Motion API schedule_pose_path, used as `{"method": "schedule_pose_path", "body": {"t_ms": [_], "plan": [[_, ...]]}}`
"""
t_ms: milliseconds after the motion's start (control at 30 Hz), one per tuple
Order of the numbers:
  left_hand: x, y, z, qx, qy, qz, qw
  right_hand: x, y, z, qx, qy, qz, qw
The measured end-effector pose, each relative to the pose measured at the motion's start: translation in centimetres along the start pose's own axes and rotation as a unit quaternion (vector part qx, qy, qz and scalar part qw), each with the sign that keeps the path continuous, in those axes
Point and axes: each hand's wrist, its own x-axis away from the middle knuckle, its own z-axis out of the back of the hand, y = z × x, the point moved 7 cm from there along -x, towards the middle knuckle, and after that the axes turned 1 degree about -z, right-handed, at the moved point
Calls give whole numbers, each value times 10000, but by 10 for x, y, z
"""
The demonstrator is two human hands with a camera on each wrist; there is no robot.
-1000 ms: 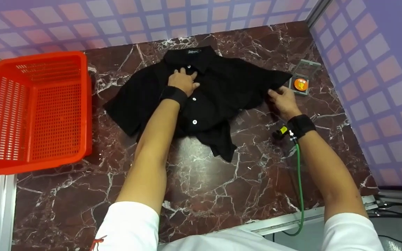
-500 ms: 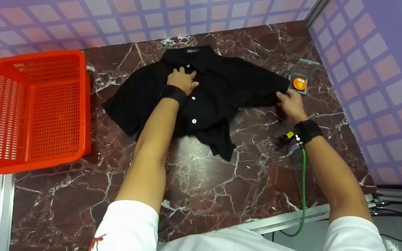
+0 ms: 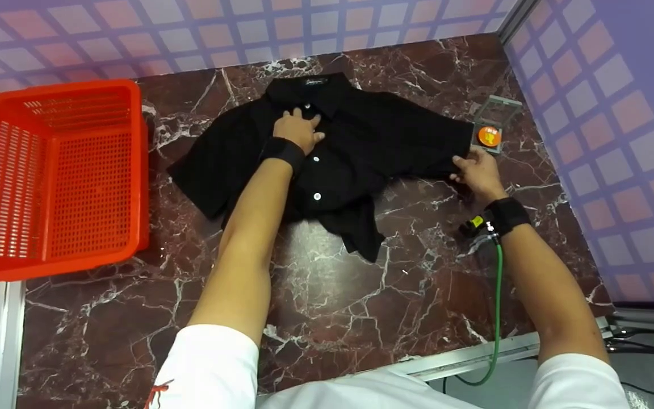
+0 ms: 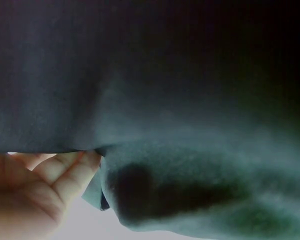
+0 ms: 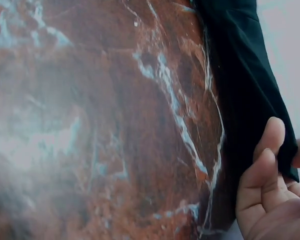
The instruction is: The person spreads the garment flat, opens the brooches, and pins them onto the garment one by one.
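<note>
A black short-sleeved shirt with white buttons lies spread on the marbled tabletop, collar toward the back wall. Just under the collar my left hand rests on the front, fingers spread and fairly straight. In the left wrist view, dark cloth fills most of the picture and part of the left hand shows at the lower left. At the sleeve's end on the right, my right hand pinches the hem. The right wrist view has the sleeve edge between thumb and fingers of that hand.
A red plastic basket stands at the left of the tabletop. Beside the right sleeve lies an opened clear case with an orange round piece. A green cable trails from the right wristband. Tiled panels border the back and right.
My right hand has moved right and slightly toward me with the sleeve hem, and the sleeve now lies straighter and flatter. The left hand has stayed in place on the shirt.
</note>
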Motion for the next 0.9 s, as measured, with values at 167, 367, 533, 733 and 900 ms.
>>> {"method": "schedule_pose_path", "body": {"t_ms": [167, 367, 533, 733, 900], "plan": [[2, 1, 1, -30, -22, 10, 10000, -1, 3, 2, 195, -55, -133, 9997], [0, 0, 0, -78, -39, 2, 10000, 1, 4, 4, 6, -50, -353, 9994], [-1, 0, -1, -54, -46, -15, 10000, 0, 5, 6, -156, -20, -444, 9989], [-1, -2, -1, -25, -23, 14, 10000, -2, 5, 11, 362, 386, -239, 9983], [-1, -1, -1, -34, -133, 45, 9999, -2, 1, 18, 1056, 896, 17, 9904]]}}
